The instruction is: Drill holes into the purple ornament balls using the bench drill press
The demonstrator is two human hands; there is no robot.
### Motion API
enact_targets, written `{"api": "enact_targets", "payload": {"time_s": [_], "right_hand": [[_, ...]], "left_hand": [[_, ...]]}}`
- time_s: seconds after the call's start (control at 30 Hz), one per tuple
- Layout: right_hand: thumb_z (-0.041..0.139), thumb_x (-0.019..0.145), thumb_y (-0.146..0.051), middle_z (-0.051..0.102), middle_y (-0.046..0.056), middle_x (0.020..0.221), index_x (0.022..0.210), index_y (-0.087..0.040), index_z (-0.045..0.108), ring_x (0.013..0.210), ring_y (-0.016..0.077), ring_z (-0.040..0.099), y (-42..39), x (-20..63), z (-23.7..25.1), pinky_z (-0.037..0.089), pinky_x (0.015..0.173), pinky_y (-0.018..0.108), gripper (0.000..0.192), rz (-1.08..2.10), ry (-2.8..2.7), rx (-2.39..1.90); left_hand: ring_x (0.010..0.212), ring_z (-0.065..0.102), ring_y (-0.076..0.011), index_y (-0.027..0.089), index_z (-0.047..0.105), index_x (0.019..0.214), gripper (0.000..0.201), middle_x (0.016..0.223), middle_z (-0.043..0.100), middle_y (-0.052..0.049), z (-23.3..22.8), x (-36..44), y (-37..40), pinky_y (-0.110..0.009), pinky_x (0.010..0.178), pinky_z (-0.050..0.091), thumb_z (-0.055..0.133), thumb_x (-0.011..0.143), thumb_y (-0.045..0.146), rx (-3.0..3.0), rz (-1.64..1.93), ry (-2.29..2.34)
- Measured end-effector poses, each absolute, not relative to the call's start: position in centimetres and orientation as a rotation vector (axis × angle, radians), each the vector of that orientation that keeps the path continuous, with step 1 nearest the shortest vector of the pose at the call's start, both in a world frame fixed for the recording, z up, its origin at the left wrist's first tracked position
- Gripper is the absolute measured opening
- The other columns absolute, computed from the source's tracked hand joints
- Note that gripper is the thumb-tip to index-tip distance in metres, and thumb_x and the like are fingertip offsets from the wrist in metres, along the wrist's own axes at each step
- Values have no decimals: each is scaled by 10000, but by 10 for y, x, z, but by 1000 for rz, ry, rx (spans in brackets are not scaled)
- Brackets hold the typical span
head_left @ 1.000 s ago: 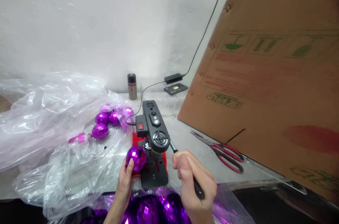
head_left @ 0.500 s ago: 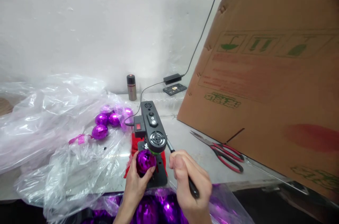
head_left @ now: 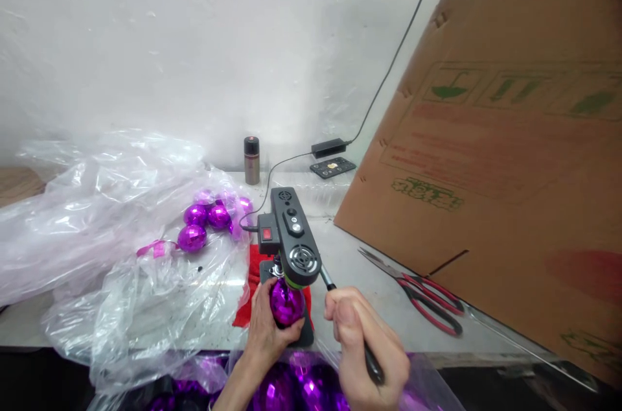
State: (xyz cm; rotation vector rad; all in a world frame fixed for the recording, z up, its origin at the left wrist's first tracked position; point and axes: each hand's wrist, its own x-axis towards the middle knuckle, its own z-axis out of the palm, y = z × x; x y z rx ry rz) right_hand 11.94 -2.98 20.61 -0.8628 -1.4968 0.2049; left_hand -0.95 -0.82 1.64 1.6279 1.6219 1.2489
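My left hand (head_left: 267,327) is closed around a shiny purple mirrored ball (head_left: 286,302), fingers on its left side and thumb at its lower right. The ball is at the front of a small black bench machine (head_left: 295,236), just below its round vented head. A green rim shows under that head. My right hand (head_left: 364,340) is wrapped around the black grip of the machine's metal lever (head_left: 327,277), which slants down to the right. A red cloth (head_left: 254,297) lies beneath the machine's black base. The ball's underside is hidden by my hand.
Crumpled clear plastic (head_left: 111,216) and several purple balls (head_left: 192,238) lie to the left. More balls (head_left: 275,388) fill a bag below the table edge. Behind stand a spray can (head_left: 251,161), phone (head_left: 333,167) and power adapter (head_left: 329,148). Scissors (head_left: 422,294) and a large carton (head_left: 486,158) are right.
The view has shifted, so the whole scene sits farther right. My left hand has brought the ball slightly rightward, closer under the machine's head. My right hand keeps its hold on the lever.
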Motion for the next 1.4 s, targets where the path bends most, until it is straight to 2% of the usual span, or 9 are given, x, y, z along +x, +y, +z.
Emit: {"api": "enact_targets", "payload": {"time_s": [0.1,0.47,0.67,0.83,0.93,1.03,1.13,1.4], "right_hand": [[437,1031,-11,525,-24,703,840,-214,488,576,75,497,-30,118,196,338,483,226,283,166,-1484,-852],[460,1072,-107,527,-35,656,707,-206,467,563,80,516,-27,107,170,367,546,249,378,103,-1301,-856],[476,1088,-201,544,-32,640,682,-204,477,526,83,512,-29,109,164,329,503,253,406,148,-1279,-925],[481,1096,-222,522,-40,612,665,-205,457,527,79,510,-27,111,162,342,506,232,431,125,-1307,-902],[483,1102,-233,494,-45,585,643,-206,460,492,79,493,-24,107,168,339,476,234,460,102,-1278,-891],[479,1106,-236,431,-57,556,619,-208,423,470,73,467,-22,102,177,335,461,231,491,70,-1211,-869],[473,1109,-230,430,-59,563,624,-204,417,479,68,465,-21,99,181,345,466,227,489,56,-1223,-854],[451,1069,-133,390,-55,559,654,-212,414,544,97,512,-20,106,158,376,518,239,424,38,-1245,-796]], "left_hand": [[1232,723,-420,151,605,1358,768,1298,737,-192,6,-10,-6,-651,1065,602,850,667,379,1693,1298,1629],[1143,762,-397,141,597,1358,766,1245,757,-181,7,-10,-8,-591,967,666,860,659,312,1885,1348,1641],[1125,770,-375,154,605,1365,737,1236,764,-164,5,-12,-8,-557,958,675,850,690,317,1941,1304,1621],[1094,769,-377,143,611,1342,749,1210,765,-167,6,-9,-7,-563,941,674,850,655,325,1888,1341,1675],[1105,768,-368,149,600,1353,722,1215,763,-166,8,-9,-7,-558,953,669,826,689,322,1902,1315,1648],[1113,765,-374,157,603,1346,704,1214,761,-168,11,-9,-6,-567,961,663,818,698,330,1884,1289,1642],[1101,767,-384,154,610,1329,723,1202,762,-169,14,-7,-6,-572,957,664,829,668,345,1830,1325,1655],[1111,757,-384,166,614,1318,716,1203,761,-163,15,-5,-5,-587,977,649,825,650,313,1777,1337,1640]]}}
